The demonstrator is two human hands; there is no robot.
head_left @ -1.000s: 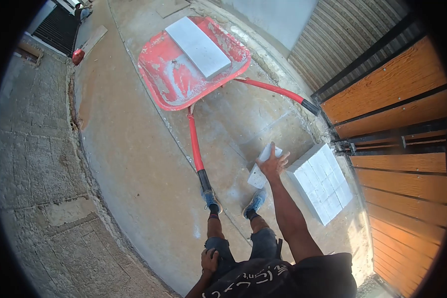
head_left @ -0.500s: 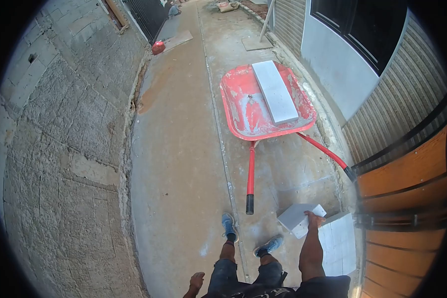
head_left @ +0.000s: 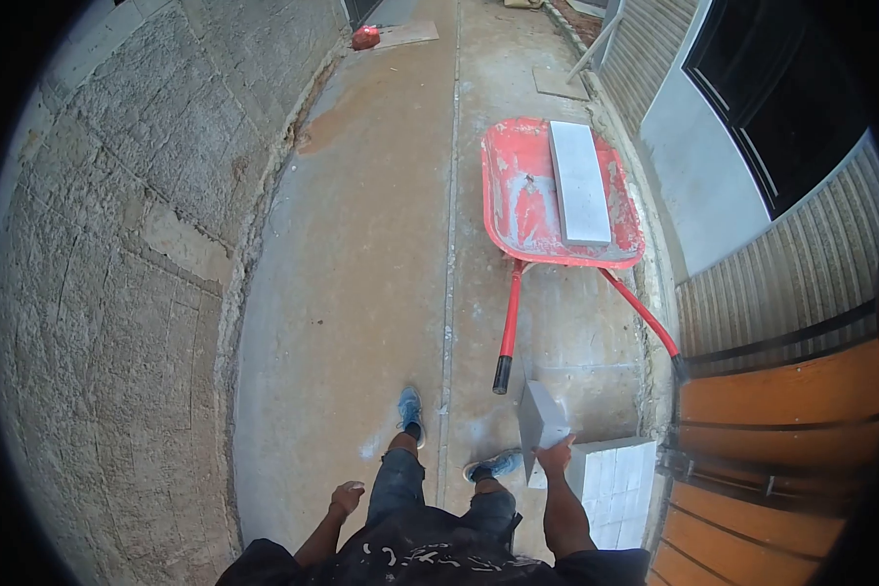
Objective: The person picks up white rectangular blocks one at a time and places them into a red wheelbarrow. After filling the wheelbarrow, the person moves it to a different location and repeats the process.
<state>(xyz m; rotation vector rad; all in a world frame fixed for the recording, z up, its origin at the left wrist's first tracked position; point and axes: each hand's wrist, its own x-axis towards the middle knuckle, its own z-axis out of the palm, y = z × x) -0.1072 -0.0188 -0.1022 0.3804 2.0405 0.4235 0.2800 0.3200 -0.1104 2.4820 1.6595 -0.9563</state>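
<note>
My right hand [head_left: 555,455] grips the end of a pale grey lightweight concrete block [head_left: 540,420], which stands tilted on its edge beside my right shoe. Right next to it is a stack of similar white blocks [head_left: 615,488]; the held block hides part of the stack. My left hand [head_left: 347,496] hangs free at my left side, fingers loosely curled and holding nothing I can see. Ahead stands a red wheelbarrow [head_left: 518,230] with worn, cement-stained paint. One long white block [head_left: 581,186] lies lengthwise in the right side of its tray.
The wheelbarrow's left handle [head_left: 507,342] points toward me, near the held block. A rough grey wall [head_left: 137,322] borders the concrete path [head_left: 352,283] on the left. Orange slatted panels [head_left: 772,439] stand close on the right. Farther off lies a red bundle [head_left: 365,38].
My right hand has swung the block leftward, off the stack's side, and turned it more upright. My left hand has risen and moved forward. The view has shifted, my feet staying near the same spot.
</note>
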